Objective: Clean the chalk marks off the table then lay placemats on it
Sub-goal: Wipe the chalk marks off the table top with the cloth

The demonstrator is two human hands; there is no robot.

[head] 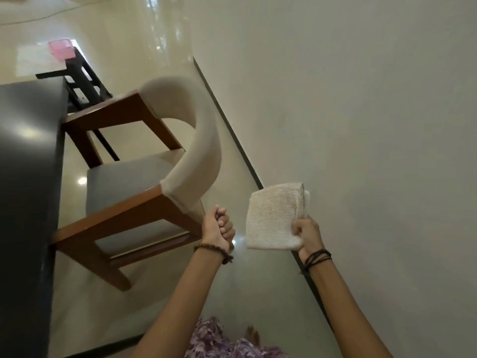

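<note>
Glossy floor [144, 34]; folded woven cloth [276, 215].

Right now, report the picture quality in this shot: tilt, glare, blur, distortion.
Head view: the whole scene is strongly tilted; bright glare spots lie on the glossy floor and a soft reflection on the dark table; the far pink box is washed out and soft; the right hand and its folded cloth are fairly sharp; the left hand is a bare fist.

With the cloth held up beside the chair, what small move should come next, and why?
Probably swing the right hand, which grips the folded cloth, left onto the dark table: the cloth is in the air, away from the tabletop.
</note>
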